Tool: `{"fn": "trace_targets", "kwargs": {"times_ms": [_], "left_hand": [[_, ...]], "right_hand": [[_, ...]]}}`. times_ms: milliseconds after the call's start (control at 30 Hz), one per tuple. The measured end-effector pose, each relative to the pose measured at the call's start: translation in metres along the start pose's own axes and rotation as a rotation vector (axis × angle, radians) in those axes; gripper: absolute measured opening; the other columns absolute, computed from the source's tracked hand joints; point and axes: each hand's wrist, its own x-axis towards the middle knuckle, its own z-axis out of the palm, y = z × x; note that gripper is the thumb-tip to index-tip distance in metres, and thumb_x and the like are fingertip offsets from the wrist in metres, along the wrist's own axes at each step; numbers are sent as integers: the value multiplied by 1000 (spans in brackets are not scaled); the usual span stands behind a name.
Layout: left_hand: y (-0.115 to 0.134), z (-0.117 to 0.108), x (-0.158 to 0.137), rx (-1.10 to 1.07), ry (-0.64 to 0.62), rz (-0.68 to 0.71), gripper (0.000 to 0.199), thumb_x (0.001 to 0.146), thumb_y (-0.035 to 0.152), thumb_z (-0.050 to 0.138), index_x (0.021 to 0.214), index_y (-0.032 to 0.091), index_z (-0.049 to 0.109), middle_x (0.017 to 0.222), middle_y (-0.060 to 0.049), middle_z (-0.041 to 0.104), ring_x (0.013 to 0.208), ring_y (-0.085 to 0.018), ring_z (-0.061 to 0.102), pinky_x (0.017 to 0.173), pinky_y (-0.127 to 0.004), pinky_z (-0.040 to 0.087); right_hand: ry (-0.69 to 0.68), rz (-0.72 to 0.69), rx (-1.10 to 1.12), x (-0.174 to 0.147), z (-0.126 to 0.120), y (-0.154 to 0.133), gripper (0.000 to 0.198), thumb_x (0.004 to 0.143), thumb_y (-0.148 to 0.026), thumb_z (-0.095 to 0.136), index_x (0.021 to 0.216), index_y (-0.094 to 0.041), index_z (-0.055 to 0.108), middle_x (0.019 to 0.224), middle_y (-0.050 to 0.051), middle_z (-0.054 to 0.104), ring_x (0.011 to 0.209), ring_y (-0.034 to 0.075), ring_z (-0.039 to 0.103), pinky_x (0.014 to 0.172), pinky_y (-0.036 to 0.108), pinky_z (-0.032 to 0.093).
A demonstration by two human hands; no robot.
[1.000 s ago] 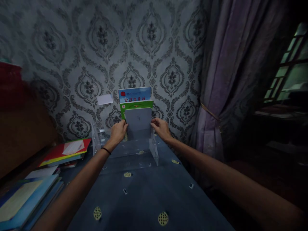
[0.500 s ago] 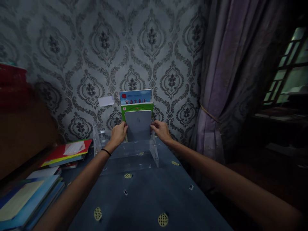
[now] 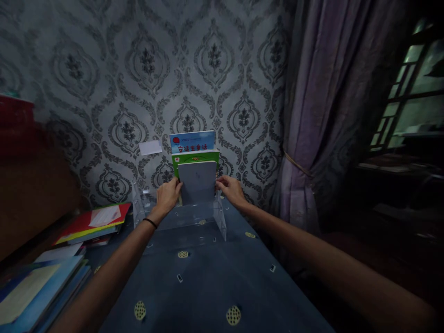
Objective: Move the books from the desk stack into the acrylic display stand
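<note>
A grey book (image 3: 198, 184), likely stiff, is being pinched at its side edges by left hand (image 3: 168, 196) and right hand (image 3: 231, 188).

Scene was dimly lit throughout. Pale light was seen in the barred window (image 3: 412, 118) at right; the area below was lost in near-black. The damask wallpaper (image 3: 180, 51) was weakly lit. Faint glints were noted on the clear acrylic rack (image 3: 187, 217). Large lettering on the blue book (image 3: 201, 140) was legible; the red container (image 3: 15, 120), at the stretched left edge, was blurred.
</note>
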Motion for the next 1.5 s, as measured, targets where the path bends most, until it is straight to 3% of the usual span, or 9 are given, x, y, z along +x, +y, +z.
{"fn": "trace_targets", "kwargs": {"times_ms": [333, 567, 667, 767, 1000, 1300, 1500], "left_hand": [[-6, -2, -14, -34, 19, -1, 21, 104, 36, 49, 101, 22, 63, 90, -6, 74, 86, -23, 69, 67, -28, 36], [-28, 17, -64, -119, 62, 119, 16, 102, 30, 48, 95, 22, 60, 87, -4, 67, 86, -20, 65, 73, -27, 43], [-40, 29, -98, -183, 17, 155, 17, 101, 30, 47, 92, 23, 60, 89, -3, 67, 86, -20, 64, 77, -28, 46], [-53, 42, -134, -240, -40, 153, 19, 101, 30, 45, 91, 23, 59, 88, -3, 66, 86, -20, 64, 78, -30, 49], [-93, 58, -199, -321, -104, 33, 23, 99, 34, 40, 88, 25, 58, 87, -5, 68, 85, -23, 65, 79, -36, 53], [-149, 60, -230, -380, -58, -152, 28, 97, 41, 39, 88, 27, 61, 86, -6, 68, 82, -26, 66, 76, -38, 55], [-157, 44, -232, -181, -71, -145, 24, 100, 27, 39, 89, 24, 60, 89, -6, 68, 90, -23, 63, 83, -35, 51]], "right_hand": [[34, 18, 88, -9, -3, -3, 11, 81, -30, 61, 75, -21, 64, 67, 1, 70, 67, 21, 69, 68, 31, 53], [-36, 42, 240, -51, 8, -16, 33, 81, -55, 60, 75, -22, 60, 63, 2, 67, 58, 21, 67, 58, 32, 55], [-115, 112, 332, -84, 22, -22, 39, 79, -60, 64, 76, -21, 62, 61, 1, 66, 54, 19, 65, 57, 31, 53], [-239, 272, 460, -125, 44, -26, 45, 73, -65, 70, 73, -21, 62, 57, 0, 63, 50, 16, 61, 54, 29, 50], [-432, 551, 646, -205, 96, -35, 59, 63, -77, 74, 69, -21, 58, 53, -2, 60, 43, 14, 55, 50, 26, 44], [-557, 602, 671, -235, 134, -49, 65, 61, -84, 71, 69, -21, 57, 53, -2, 58, 43, 13, 53, 49, 26, 42], [-695, 496, 549, -251, 147, -72, 58, 71, -80, 66, 71, -22, 61, 57, 0, 60, 50, 17, 56, 55, 30, 46]]}}
